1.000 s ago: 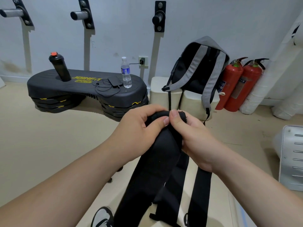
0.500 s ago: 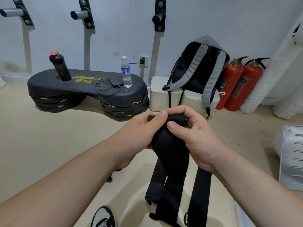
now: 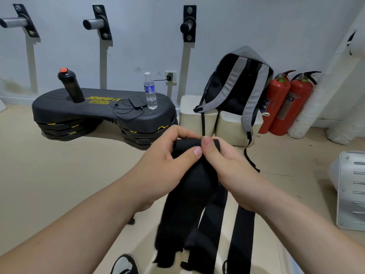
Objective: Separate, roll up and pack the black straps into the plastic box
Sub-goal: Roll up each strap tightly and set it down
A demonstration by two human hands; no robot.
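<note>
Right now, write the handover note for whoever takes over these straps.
Left hand grips the top end of one black strap, thumb on its fold.
Right hand pinches that same end beside it.
Other straps hang loose below the hands, unrolled.
Done: only the first fold at the top.
Left: roll this strap, then the others, pack all; plastic box not in view.

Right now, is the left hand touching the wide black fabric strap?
Touching. The head view shows the left hand pinching the top end of the wide black fabric strap, its thumb pressed on the fabric.
</note>
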